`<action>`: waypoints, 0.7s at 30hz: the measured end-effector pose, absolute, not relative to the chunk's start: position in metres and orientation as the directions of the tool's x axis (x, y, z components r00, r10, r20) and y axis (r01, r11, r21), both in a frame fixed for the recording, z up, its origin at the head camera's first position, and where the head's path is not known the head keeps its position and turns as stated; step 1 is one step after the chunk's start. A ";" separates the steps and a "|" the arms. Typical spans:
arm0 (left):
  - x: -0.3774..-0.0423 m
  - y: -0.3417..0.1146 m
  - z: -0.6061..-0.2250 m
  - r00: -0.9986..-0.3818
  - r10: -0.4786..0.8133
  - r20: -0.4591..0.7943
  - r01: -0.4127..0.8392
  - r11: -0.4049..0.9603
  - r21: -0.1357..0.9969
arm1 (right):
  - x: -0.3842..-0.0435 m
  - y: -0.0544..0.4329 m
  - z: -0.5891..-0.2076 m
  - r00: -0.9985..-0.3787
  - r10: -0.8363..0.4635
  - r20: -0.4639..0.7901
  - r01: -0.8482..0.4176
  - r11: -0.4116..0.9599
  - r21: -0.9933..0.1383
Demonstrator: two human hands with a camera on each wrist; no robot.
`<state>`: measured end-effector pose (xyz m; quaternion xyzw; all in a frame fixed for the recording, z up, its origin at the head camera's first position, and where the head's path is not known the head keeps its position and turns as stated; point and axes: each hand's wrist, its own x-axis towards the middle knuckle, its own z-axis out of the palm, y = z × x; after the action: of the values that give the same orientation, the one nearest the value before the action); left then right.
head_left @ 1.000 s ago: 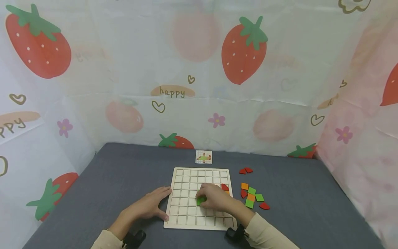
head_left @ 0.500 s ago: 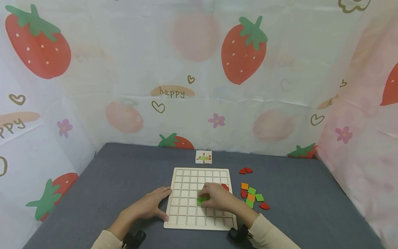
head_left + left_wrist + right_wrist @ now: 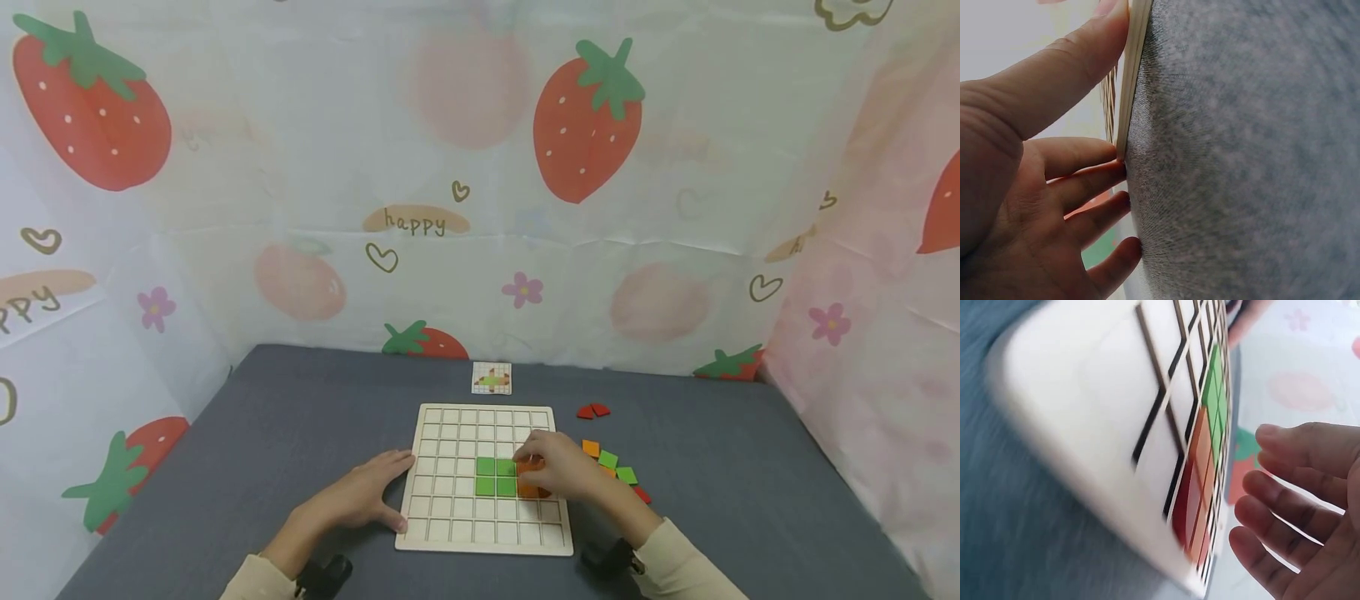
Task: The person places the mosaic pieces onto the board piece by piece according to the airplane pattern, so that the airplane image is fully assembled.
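Well, the wooden grid board (image 3: 439, 528) lies flat on the gray cloth (image 3: 352, 408), in between the two hands. It looks nearly square, so no side is clearly the long one. The left hand (image 3: 356, 493) is at its left edge, with its fingers spread apart. The thumb and the pointing finger touch the edge, and nothing seems to be pinched there.

The right hand (image 3: 562, 468) is over the right part of the board. Its fingers are loose and a bit bent, with gaps between them, and the right wrist view shows no tile in them. I cannot tell if a fingertip touches a tile.

Four green square tiles (image 3: 486, 486) sit in the grid, two by two. Orange tiles (image 3: 527, 490) come next on their right, partly under the right hand, and red tiles (image 3: 1183, 509) sit past those, near the right edge.

The big thing is where the loose tiles are: all off to the right of the board. Some orange and green squares (image 3: 626, 476) lie just beside the right hand, and two red fan-shaped tiles (image 3: 600, 410) lie farther back. So the right hand is the nearer one, and the left hand is across the board from them. A small picture card (image 3: 492, 378) lies behind the board.
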<state>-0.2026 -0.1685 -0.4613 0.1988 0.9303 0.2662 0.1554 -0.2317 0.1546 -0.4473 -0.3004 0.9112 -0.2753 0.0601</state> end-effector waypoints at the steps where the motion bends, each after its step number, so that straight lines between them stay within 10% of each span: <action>1: -0.202 -0.169 -0.461 -0.873 0.453 -0.183 0.288 0.779 0.557 | -0.232 0.158 -0.447 -0.817 -0.574 0.061 -0.511 0.671 -0.537; 21: -0.203 -0.169 -0.462 -0.875 0.444 -0.193 0.276 0.785 0.554 | -0.245 0.238 -0.450 -0.939 -0.342 0.034 -0.314 0.812 -0.493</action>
<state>-0.2029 -0.1686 -0.4619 0.1934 0.9313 0.2647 0.1587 -0.2446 0.2379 -0.4501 -0.1724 0.9513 -0.2540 0.0283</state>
